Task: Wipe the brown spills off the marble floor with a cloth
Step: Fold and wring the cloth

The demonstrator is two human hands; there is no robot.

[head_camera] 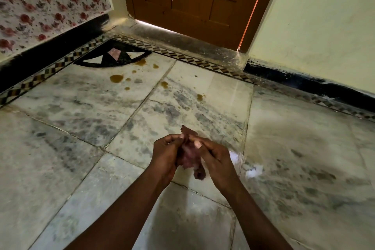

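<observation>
Pinching the cloth (pixel 190 153) between them, left hand (pixel 165 153) and right hand (pixel 216 158) curl around it.

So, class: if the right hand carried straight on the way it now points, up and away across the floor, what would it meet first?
The right hand, gripping the cloth with the left hand, points roughly toward the brown spill nearest it. Bare marble floor lies between; depth is uncertain.

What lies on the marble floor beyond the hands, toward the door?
Brown spills dot the marble floor near the black corner inlay. Both the left hand and right hand hold a cloth; the floor directly beneath them is hidden.
</observation>
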